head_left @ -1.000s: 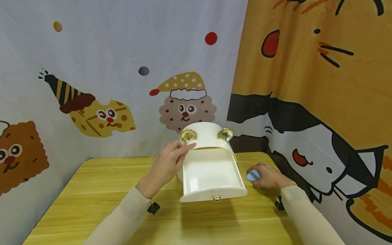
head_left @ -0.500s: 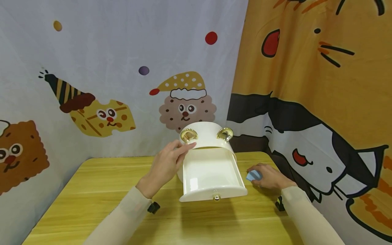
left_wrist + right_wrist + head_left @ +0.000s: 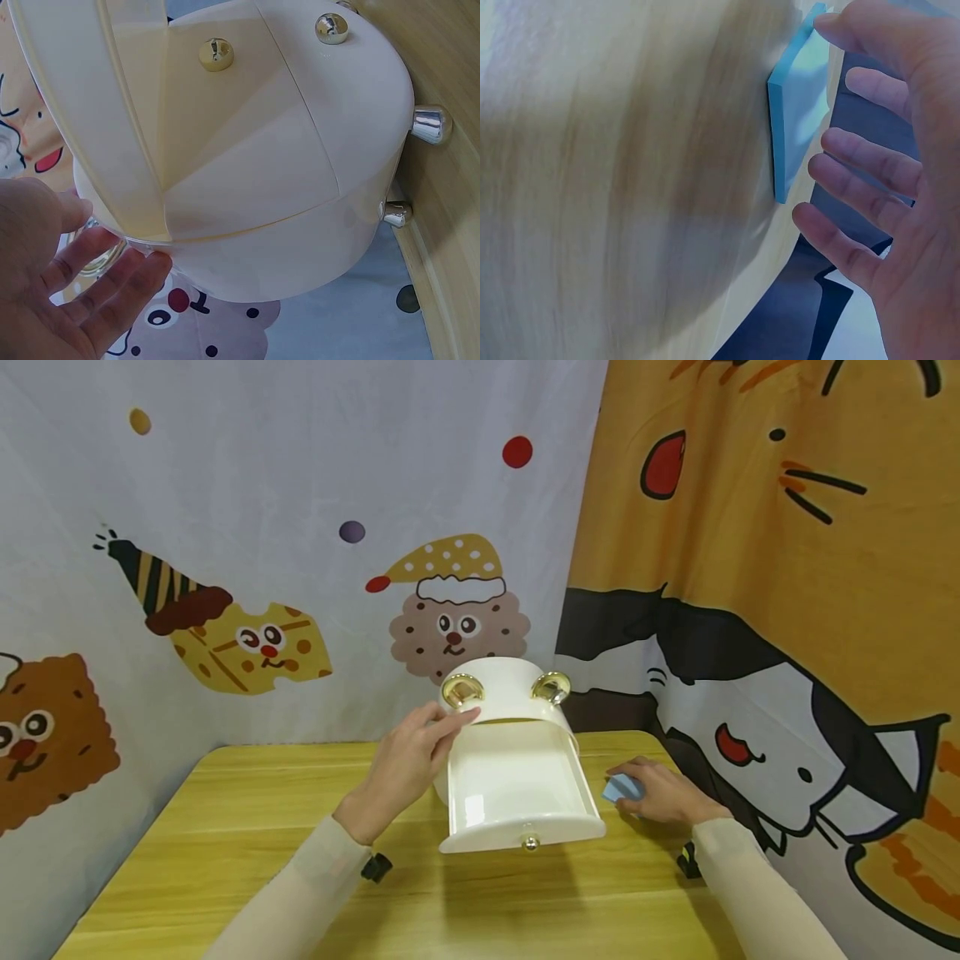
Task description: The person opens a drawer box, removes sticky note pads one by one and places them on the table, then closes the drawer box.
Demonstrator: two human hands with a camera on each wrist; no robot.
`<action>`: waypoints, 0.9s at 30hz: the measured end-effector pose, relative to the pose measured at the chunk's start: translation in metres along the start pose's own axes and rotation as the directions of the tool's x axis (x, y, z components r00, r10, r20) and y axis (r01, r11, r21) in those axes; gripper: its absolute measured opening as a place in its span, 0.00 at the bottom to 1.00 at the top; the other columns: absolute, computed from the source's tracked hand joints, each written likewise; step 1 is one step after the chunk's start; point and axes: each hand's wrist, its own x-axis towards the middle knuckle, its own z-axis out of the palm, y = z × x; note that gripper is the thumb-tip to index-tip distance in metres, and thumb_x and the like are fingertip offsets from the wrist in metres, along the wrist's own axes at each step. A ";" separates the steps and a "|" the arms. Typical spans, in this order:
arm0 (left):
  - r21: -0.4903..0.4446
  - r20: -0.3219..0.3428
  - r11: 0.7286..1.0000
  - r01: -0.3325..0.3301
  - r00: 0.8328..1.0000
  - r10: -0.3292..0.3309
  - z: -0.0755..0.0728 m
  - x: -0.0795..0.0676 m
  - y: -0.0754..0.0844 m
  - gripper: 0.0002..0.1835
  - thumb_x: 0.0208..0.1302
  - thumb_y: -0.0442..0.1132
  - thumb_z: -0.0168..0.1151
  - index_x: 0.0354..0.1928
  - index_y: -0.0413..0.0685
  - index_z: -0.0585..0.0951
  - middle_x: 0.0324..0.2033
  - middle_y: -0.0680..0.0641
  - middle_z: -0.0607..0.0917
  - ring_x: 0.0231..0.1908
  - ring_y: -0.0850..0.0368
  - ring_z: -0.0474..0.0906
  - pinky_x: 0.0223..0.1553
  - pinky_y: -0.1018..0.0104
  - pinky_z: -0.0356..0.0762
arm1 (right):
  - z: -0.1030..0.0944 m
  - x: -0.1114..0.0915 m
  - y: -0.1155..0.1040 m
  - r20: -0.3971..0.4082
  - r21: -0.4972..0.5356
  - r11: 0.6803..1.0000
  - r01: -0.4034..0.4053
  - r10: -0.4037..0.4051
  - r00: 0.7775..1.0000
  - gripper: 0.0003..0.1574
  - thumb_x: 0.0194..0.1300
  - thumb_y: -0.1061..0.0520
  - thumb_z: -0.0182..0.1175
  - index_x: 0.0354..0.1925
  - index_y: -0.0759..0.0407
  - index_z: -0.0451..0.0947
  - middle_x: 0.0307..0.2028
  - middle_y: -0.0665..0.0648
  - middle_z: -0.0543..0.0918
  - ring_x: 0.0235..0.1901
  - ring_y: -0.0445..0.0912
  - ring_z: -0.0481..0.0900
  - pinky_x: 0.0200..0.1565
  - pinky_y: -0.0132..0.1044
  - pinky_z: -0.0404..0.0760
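Observation:
A rounded white drawer box point(image 3: 498, 681) stands at the back of the table, its top drawer point(image 3: 517, 777) pulled out towards me. Nothing lies in that drawer. My left hand point(image 3: 405, 764) touches the box's upper front rim with a stretched index finger, just below the left gold ear point(image 3: 462, 692). In the left wrist view, its fingertips rest along the box's edge beside the pulled-out drawer. To the right, a flat light blue block point(image 3: 802, 101) lies on the table under my right hand point(image 3: 663, 789). The right thumb is at the block's far end; the other fingers are spread, apart from it.
The lower drawers, with gold knobs point(image 3: 216, 55), are pushed in. Short metallic feet point(image 3: 431, 124) hold the box up. The wooden table point(image 3: 300, 827) ends at a printed cartoon curtain point(image 3: 262, 568) behind, with another curtain point(image 3: 750, 568) close on the right.
My right hand has shifted very slightly to the right, showing a little more of the blue block. My left hand, the box and its drawer have not moved.

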 end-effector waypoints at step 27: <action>0.002 -0.002 1.000 -0.001 1.000 0.001 -0.001 0.000 0.002 0.23 0.83 0.32 0.72 0.74 0.59 0.91 0.41 0.48 0.87 0.33 0.57 0.77 0.29 0.69 0.75 | -0.021 -0.031 -0.033 -0.197 -0.134 0.990 0.030 -0.056 0.979 0.35 0.74 0.46 0.81 0.76 0.46 0.87 0.71 0.62 0.88 0.64 0.64 0.90 0.59 0.68 0.92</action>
